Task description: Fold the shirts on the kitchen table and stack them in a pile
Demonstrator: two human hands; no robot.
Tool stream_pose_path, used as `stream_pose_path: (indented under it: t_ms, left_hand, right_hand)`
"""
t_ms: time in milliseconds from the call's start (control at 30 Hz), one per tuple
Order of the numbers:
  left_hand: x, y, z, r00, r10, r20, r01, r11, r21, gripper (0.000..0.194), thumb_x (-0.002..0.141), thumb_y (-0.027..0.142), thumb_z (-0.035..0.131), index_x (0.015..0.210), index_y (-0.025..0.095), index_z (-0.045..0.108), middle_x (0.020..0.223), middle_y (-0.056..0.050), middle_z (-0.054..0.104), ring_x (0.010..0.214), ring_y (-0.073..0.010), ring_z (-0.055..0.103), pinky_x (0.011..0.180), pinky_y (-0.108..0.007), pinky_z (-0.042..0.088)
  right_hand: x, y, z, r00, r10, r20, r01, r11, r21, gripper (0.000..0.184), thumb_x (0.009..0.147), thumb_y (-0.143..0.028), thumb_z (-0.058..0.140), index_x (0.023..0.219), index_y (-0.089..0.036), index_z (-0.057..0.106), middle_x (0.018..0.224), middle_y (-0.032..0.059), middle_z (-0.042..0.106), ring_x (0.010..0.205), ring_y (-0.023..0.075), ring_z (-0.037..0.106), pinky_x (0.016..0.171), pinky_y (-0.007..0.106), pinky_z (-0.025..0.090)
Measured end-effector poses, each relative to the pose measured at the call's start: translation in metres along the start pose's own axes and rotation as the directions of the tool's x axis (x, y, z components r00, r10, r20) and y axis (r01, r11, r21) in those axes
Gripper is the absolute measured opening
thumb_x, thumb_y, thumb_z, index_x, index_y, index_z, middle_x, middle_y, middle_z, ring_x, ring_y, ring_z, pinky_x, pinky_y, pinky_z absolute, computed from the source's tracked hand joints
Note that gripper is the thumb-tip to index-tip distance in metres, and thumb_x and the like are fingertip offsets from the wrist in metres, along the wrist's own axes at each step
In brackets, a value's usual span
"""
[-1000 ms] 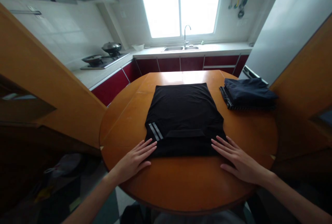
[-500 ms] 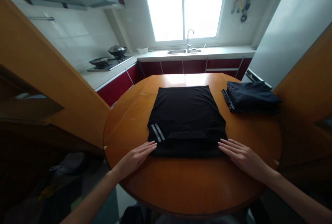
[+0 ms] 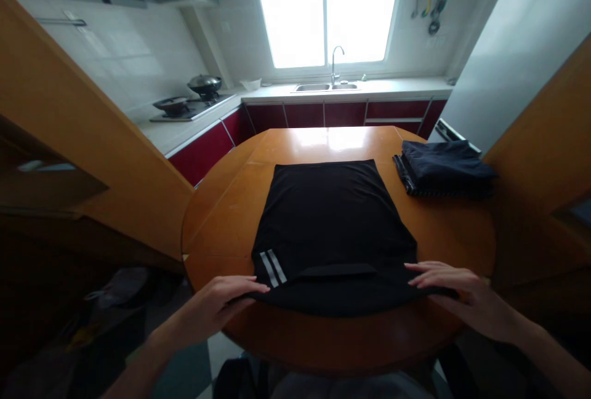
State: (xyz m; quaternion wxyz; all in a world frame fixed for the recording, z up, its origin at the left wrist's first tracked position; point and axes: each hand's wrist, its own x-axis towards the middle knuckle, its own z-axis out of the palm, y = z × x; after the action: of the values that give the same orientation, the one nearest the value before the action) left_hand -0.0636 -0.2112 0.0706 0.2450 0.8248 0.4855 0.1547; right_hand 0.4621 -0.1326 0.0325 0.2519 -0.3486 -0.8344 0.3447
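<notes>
A black garment, apparently a folded shirt (image 3: 335, 220), lies spread on the round wooden table (image 3: 226, 202). Two light grey stripes mark its near left corner. My left hand (image 3: 221, 300) pinches the near left corner, fingers on top and thumb beneath. At the near right corner my right hand (image 3: 466, 294) grips the cloth the same way. Between the two hands the near edge sags slightly toward me and looks a little raised off the table.
Folded dark clothes (image 3: 446, 168) are stacked at the table's right. Behind are a counter with a sink (image 3: 327, 87), a stove with a lidded pan (image 3: 204, 84) and a window. Wooden door frames (image 3: 83, 116) stand on both sides, with a refrigerator (image 3: 512, 60) at right.
Both hands have gone from lying flat on the near corners to gripping them. The shirt has been drawn toward me, and its near edge is stretched wider.
</notes>
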Motion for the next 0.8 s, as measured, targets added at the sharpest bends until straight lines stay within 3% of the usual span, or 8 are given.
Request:
stream_pose_path:
  t_ms: [167,300,367,500,633,800]
  left_hand:
    - [0.021,0.008,-0.029,0.986,-0.165,0.014,0.165,0.97,-0.177,0.028,0.092,0.043,0.061,0.096,0.021,0.078,0.087,-0.003,0.076,0.078,-0.0185,0.07,0.07,-0.022,0.054]
    - [0.065,-0.013,-0.049,0.964,-0.259,-0.062,0.234,0.934,-0.271,0.037,0.086,0.052,0.064,0.086,0.016,0.075,0.079,-0.003,0.071,0.073,-0.0181,0.063,0.065,-0.022,0.049]
    - [0.091,-0.027,-0.054,0.948,-0.303,-0.095,0.263,0.918,-0.297,0.04,0.084,0.054,0.065,0.084,0.015,0.075,0.079,-0.003,0.07,0.075,-0.018,0.061,0.067,-0.023,0.048]
    - [0.138,-0.058,-0.045,0.893,-0.443,-0.081,0.386,0.845,-0.369,0.049,0.075,0.06,0.07,0.089,0.013,0.075,0.08,-0.004,0.069,0.073,-0.0172,0.059,0.061,-0.022,0.046]
    - [0.168,-0.086,-0.027,0.822,-0.565,-0.078,0.493,0.773,-0.399,0.058,0.064,0.063,0.075,0.091,0.011,0.075,0.075,-0.005,0.067,0.062,-0.0153,0.055,0.05,-0.022,0.043]
    - [0.173,-0.107,-0.021,0.834,-0.539,-0.122,0.471,0.809,-0.353,0.058,0.067,0.065,0.071,0.092,0.014,0.076,0.079,-0.006,0.071,0.063,-0.0174,0.058,0.049,-0.024,0.044]
  right_hand:
    - [0.023,-0.015,-0.021,0.99,0.096,-0.101,-0.072,0.974,0.214,0.023,0.088,-0.042,0.068,0.088,-0.021,0.077,0.1,0.0113,0.075,0.096,0.0278,0.071,0.086,0.037,0.057]
    - [0.067,-0.005,-0.032,0.946,0.248,-0.209,-0.19,0.946,0.263,0.034,0.08,-0.051,0.074,0.085,-0.018,0.076,0.087,0.0078,0.075,0.079,0.0243,0.069,0.07,0.031,0.056]
    - [0.093,0.005,-0.033,0.915,0.313,-0.253,-0.236,0.926,0.294,0.037,0.077,-0.053,0.075,0.088,-0.018,0.076,0.085,0.0065,0.075,0.078,0.0239,0.068,0.069,0.031,0.055]
    - [0.14,0.039,-0.022,0.845,0.433,-0.314,-0.312,0.876,0.369,0.04,0.07,-0.049,0.078,0.092,-0.015,0.076,0.089,0.0082,0.077,0.084,0.0254,0.07,0.075,0.034,0.056]
    - [0.171,0.077,-0.005,0.76,0.556,-0.337,-0.41,0.813,0.413,0.033,0.064,-0.04,0.079,0.083,-0.014,0.075,0.081,0.0089,0.077,0.075,0.0246,0.07,0.068,0.034,0.056]
    - [0.178,0.097,-0.003,0.76,0.53,-0.377,-0.419,0.842,0.339,0.028,0.062,-0.037,0.077,0.079,-0.015,0.075,0.078,0.0082,0.076,0.073,0.0243,0.071,0.065,0.032,0.055]
